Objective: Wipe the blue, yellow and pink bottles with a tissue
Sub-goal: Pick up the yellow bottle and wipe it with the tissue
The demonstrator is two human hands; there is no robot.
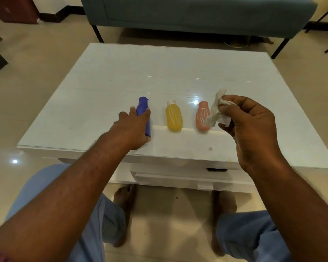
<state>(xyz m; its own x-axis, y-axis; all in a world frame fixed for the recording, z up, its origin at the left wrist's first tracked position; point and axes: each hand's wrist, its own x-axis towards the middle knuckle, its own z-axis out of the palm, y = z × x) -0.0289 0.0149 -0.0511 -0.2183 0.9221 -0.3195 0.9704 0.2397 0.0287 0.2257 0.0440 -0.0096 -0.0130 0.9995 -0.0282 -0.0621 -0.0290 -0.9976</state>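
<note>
Left hand (133,127) covering blue bottle (142,110), tissue (215,110) overlapping pink bottle (202,116)

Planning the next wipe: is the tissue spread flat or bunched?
Bunched: the tissue hangs crumpled from the right hand, which pinches it above the table.

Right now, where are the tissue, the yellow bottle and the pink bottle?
tissue (215,110), head view, crumpled middle.
yellow bottle (173,118), head view, body.
pink bottle (201,115), head view, body left of the tissue.

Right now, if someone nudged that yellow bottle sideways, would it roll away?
Probably. The yellow bottle lies on its side on the glossy white table, and its body looks rounded, so it may roll or slide. It seems small and likely light, touching neither neighbouring bottle.
</note>
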